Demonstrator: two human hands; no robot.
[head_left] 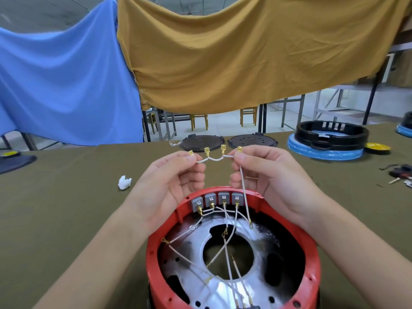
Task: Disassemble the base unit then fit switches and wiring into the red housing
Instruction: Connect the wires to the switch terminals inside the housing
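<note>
The round red housing (312, 264) stands open side up at the near table edge. Several grey switches (217, 199) sit in a row along its far inner wall, each with a white wire running down onto the silver plate (191, 248) inside. Above the housing I hold up a white wire harness (215, 159) with several brass spade terminals. My left hand (169, 179) pinches its left end, and my right hand (265, 172) pinches its right end. One long lead hangs from my right hand into the housing.
A black base ring (332, 134) on a blue-wrapped disc sits at the far right. Two dark round plates (252, 142) lie at the table's far edge. A white scrap (124, 182) lies left of my hands. Small parts (401, 172) lie at the right edge.
</note>
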